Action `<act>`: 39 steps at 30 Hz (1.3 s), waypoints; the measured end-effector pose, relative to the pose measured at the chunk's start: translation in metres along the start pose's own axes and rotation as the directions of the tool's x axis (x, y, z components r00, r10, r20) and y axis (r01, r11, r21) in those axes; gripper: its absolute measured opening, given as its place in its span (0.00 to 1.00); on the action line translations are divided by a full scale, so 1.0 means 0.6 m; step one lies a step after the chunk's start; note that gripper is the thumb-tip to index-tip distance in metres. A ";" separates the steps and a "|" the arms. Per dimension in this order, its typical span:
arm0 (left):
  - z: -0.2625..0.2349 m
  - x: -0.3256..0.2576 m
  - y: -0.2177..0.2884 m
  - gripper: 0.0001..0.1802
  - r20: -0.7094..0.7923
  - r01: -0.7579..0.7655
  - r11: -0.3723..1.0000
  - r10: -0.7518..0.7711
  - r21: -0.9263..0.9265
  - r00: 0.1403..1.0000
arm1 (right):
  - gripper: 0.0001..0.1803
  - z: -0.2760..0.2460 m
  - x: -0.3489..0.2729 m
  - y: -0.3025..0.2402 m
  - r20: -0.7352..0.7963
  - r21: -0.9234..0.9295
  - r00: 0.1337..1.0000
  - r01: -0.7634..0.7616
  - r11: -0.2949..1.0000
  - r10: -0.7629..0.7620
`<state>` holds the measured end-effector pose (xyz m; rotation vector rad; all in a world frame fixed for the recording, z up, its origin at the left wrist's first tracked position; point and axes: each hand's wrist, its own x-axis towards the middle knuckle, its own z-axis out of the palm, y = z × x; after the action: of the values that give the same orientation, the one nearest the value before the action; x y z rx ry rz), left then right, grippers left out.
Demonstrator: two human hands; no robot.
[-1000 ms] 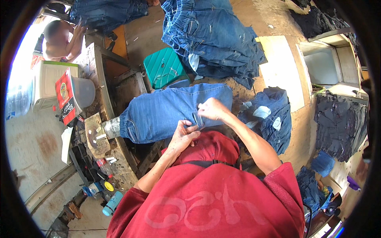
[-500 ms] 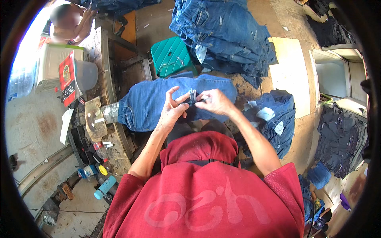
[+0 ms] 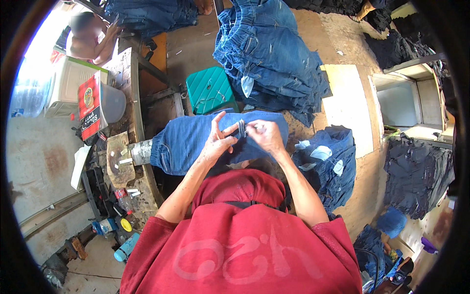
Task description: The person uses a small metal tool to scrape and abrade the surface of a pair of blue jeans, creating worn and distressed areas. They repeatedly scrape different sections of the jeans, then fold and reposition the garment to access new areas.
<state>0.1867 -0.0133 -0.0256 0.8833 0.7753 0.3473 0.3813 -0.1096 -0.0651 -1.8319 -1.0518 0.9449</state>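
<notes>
Between your left hand point(image 3: 218, 144), fingers splayed, and curled right hand point(image 3: 269, 137) stands a narrow bluish strip point(image 3: 241, 128), seemingly mid-work; any pinch I cannot tell. Beneath lies a denim garment point(image 3: 188, 139); whether the denim pile point(image 3: 276, 54) beyond is finished is unclear.

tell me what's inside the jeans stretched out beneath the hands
A silvery wrapped piece enters the jeans at the waistband; whatever lies further inside is covered.
</notes>
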 end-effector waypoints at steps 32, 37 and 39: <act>-0.043 0.031 0.028 0.56 0.172 -0.063 0.953 0.011 0.297 0.985 | 0.13 -0.024 0.036 0.023 -0.367 -0.108 0.929 -0.001 0.994 -0.039; -0.216 -0.063 0.069 0.21 -0.224 -0.037 0.364 0.646 0.931 0.730 | 0.24 -0.060 0.027 0.032 -0.271 -0.100 0.962 0.005 0.995 -0.032; -0.286 -0.122 0.059 0.27 -0.337 0.226 0.250 0.699 0.942 0.631 | 0.27 -0.037 0.006 0.024 -0.056 -0.202 0.978 -0.208 0.957 0.200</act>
<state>0.0126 0.0625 -0.0313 2.1988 1.7149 0.5821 0.4062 -0.1170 -0.0699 -2.1547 -0.9834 0.9479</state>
